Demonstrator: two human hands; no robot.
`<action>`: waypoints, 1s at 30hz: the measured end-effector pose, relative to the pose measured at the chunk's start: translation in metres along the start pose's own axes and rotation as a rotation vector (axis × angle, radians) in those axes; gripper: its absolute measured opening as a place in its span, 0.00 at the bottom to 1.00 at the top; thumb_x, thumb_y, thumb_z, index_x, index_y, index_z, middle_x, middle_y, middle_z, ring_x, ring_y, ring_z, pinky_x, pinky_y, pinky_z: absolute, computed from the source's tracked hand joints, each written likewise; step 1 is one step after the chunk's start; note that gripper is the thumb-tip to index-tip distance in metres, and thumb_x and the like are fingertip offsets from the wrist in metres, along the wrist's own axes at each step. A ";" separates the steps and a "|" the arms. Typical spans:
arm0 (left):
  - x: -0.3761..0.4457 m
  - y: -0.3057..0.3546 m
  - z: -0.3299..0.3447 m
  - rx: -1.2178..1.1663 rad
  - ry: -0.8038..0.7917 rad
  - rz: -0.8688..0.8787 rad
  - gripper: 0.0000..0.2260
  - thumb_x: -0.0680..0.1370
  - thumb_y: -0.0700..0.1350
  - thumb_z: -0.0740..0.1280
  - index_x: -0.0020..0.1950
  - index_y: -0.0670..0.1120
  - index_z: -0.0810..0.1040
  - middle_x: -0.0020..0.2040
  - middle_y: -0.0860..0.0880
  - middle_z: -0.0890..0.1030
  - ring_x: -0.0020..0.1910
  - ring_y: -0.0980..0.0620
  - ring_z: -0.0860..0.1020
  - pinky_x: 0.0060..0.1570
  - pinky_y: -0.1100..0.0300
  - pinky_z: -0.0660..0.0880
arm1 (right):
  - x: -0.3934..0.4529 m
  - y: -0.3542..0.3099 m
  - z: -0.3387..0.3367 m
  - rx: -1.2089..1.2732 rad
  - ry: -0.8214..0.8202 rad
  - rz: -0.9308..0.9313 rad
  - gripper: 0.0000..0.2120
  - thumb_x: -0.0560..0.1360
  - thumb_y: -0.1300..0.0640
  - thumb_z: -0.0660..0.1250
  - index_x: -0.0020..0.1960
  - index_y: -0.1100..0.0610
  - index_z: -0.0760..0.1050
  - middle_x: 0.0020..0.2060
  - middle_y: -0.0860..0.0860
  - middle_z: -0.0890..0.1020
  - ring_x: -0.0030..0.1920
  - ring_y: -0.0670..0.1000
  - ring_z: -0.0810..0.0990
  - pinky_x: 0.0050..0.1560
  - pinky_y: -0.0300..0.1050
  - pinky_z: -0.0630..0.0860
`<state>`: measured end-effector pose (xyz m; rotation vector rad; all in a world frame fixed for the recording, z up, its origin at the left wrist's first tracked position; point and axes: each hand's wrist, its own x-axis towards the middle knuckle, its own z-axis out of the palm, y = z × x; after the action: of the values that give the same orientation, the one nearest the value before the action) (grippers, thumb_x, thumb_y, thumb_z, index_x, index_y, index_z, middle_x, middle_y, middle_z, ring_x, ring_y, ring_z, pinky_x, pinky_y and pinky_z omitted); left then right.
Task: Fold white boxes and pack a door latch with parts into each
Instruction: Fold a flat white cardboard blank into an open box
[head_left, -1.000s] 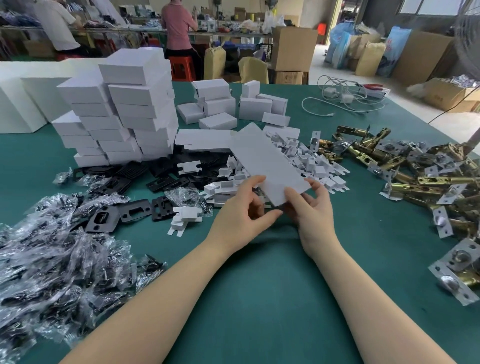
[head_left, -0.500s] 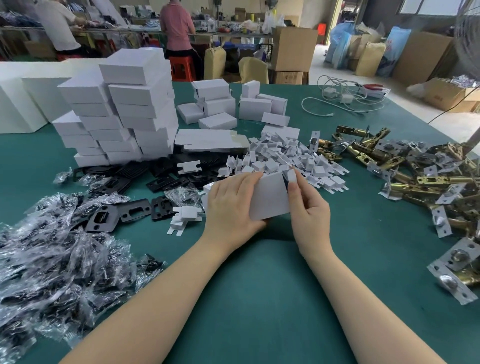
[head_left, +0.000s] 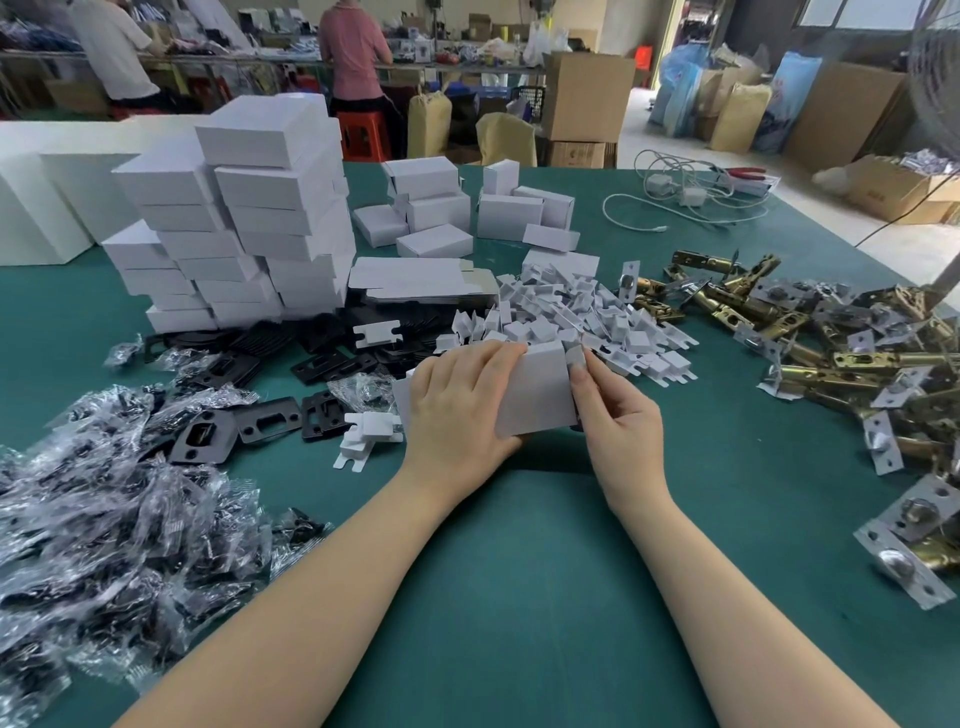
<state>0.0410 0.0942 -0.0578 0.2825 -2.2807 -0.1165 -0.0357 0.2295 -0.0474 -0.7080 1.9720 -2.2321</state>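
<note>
Both hands clamp one white box (head_left: 537, 395): left hand (head_left: 460, 402) wraps its left side, right hand (head_left: 618, 415) pinches the right-end flap, just in front of the white insert pile (head_left: 576, 317).

One camera, on my head, wide-angle, looking forward and down across the green bench (head_left: 519, 597). My forearms come in from the near edge (close under the lens); the far edge sits high in view, workshop beyond.

Left hand (head_left: 457, 405) covering the white box's (head_left: 535, 395) left side, bagged parts (head_left: 104, 519) cut off at left edge
</note>
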 end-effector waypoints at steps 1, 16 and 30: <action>0.000 0.000 0.000 -0.001 0.003 0.007 0.40 0.56 0.49 0.79 0.67 0.49 0.71 0.62 0.49 0.77 0.60 0.49 0.68 0.61 0.54 0.59 | -0.001 0.001 0.000 0.009 0.020 0.006 0.10 0.77 0.52 0.69 0.52 0.36 0.80 0.47 0.38 0.84 0.47 0.39 0.78 0.59 0.57 0.77; -0.004 -0.001 -0.003 -0.018 -0.036 -0.019 0.40 0.56 0.48 0.79 0.68 0.49 0.74 0.62 0.48 0.77 0.60 0.49 0.67 0.62 0.53 0.58 | -0.003 -0.002 -0.003 0.011 0.028 0.016 0.08 0.75 0.57 0.72 0.51 0.45 0.84 0.49 0.42 0.86 0.51 0.41 0.83 0.59 0.55 0.79; -0.002 -0.003 -0.002 -0.134 -0.030 -0.203 0.39 0.61 0.52 0.79 0.70 0.49 0.71 0.64 0.49 0.76 0.63 0.46 0.72 0.64 0.55 0.59 | -0.010 0.007 0.005 -0.317 -0.264 -0.188 0.26 0.81 0.54 0.59 0.68 0.27 0.56 0.57 0.31 0.74 0.46 0.38 0.78 0.48 0.26 0.69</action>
<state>0.0438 0.0915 -0.0583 0.4438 -2.2572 -0.3786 -0.0269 0.2267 -0.0569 -1.2007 2.2186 -1.8069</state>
